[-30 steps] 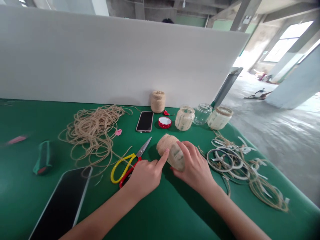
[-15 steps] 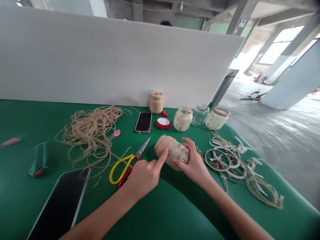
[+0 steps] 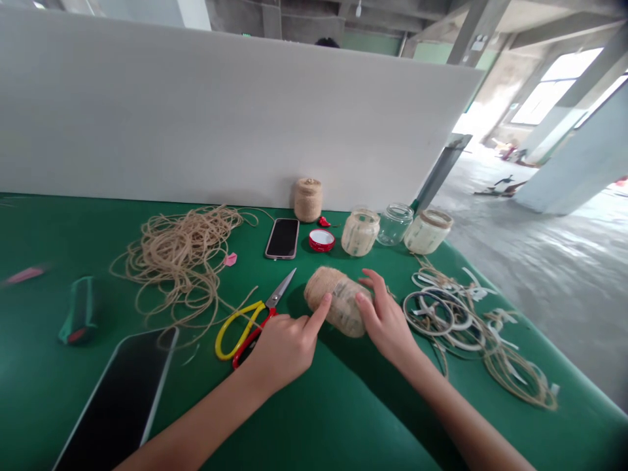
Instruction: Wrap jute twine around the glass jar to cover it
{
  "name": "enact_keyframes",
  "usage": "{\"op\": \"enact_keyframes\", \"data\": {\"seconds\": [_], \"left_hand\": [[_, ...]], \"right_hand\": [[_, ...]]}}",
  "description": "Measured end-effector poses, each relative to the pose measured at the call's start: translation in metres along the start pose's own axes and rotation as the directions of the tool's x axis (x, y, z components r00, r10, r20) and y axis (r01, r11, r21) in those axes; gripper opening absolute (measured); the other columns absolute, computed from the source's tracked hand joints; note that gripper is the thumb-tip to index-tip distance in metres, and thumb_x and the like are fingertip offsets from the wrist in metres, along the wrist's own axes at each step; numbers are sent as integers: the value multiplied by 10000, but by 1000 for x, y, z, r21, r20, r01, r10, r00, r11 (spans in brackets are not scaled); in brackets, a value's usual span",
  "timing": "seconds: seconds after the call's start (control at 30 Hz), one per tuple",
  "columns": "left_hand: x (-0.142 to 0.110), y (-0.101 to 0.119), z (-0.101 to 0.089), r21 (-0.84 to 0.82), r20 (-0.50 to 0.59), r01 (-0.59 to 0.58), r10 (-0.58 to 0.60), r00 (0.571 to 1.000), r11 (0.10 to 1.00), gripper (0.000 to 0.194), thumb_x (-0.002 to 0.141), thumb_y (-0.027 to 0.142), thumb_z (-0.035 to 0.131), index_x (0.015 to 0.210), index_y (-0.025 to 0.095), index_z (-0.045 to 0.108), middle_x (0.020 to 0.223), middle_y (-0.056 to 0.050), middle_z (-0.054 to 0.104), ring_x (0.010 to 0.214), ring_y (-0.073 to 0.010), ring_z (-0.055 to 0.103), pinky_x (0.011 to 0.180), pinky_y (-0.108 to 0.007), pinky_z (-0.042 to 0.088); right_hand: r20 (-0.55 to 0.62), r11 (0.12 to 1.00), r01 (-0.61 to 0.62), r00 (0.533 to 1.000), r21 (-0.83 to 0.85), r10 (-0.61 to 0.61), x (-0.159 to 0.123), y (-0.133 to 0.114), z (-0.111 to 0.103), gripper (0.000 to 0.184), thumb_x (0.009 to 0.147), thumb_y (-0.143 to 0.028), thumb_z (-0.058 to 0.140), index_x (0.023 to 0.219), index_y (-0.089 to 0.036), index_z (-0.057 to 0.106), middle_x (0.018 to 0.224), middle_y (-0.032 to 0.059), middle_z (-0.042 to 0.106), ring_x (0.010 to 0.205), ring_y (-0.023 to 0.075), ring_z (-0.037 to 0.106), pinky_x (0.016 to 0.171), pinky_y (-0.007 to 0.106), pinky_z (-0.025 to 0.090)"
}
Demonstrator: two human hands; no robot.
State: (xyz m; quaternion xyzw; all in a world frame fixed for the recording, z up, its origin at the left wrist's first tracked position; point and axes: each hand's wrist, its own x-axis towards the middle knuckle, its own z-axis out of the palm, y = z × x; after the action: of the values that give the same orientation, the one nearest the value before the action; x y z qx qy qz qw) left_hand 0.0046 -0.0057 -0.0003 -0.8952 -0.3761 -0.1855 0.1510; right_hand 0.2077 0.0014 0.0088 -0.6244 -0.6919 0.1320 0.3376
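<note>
The twine-wrapped glass jar lay on its side on the green mat. The left hand pressed its extended index fingertip against the twine, other fingers curled. The right hand cupped the bare glass end, fingers spread. Yellow-handled scissors lay just left of the jar.

A glass jar lies on its side in the middle, with brown string wound tight around its left end and cloudy glass showing at right.
</note>
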Motion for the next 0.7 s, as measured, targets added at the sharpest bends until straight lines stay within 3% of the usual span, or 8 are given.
{"op": "enact_keyframes", "data": {"seconds": [0.1,0.2,0.27,0.43,0.57,0.7], "left_hand": [[0,0,1,-5,-5,13,-13,1000,1000,557,774,53,348,1329,83,312,480,34,500,382,-138,443,403,-246,329],[1,-1,0,-44,-6,47,-48,999,998,538,793,68,351,1328,80,302,484,40,514,379,-136,453,403,-247,333],[2,-2,0,-68,2,62,-62,998,996,530,806,76,349,1333,75,290,480,45,515,379,-133,459,401,-243,329],[2,-4,0,-49,15,58,-58,998,997,535,811,73,340,1342,73,273,482,41,521,375,-131,454,396,-239,314],[2,-6,0,-28,25,55,-54,998,998,529,807,69,337,1334,84,300,473,43,510,371,-134,448,396,-243,311],[3,-7,-1,-23,50,64,-63,997,998,536,803,71,344,1337,84,299,468,48,495,364,-136,433,384,-249,297]], "right_hand": [[-105,967,222,966,-123,-235,-2,-6,-4,618,771,-489,470,1280,-174,315,1259,137,437,1174,284,406,946,460,368],[24,882,408,910,-236,-414,-5,-14,-7,777,647,-531,593,1288,-185,323,1254,137,426,1160,316,399,964,501,341],[102,851,448,893,-275,-437,-7,-17,-6,788,613,-492,633,1284,-205,335,1248,127,425,1139,318,416,950,505,358],[101,919,341,940,-198,-327,-8,-14,-3,734,631,-394,621,1275,-231,310,1231,120,413,1083,286,474,741,405,508],[26,961,277,960,-4,-277,-4,-10,-1,718,624,-325,624,1255,-236,292,1231,101,429,1117,262,459,851,404,464],[25,973,113,992,201,-121,1,-4,-2,741,620,-306,649,1249,-242,264,1189,89,478,1057,238,509,899,403,424]]}}
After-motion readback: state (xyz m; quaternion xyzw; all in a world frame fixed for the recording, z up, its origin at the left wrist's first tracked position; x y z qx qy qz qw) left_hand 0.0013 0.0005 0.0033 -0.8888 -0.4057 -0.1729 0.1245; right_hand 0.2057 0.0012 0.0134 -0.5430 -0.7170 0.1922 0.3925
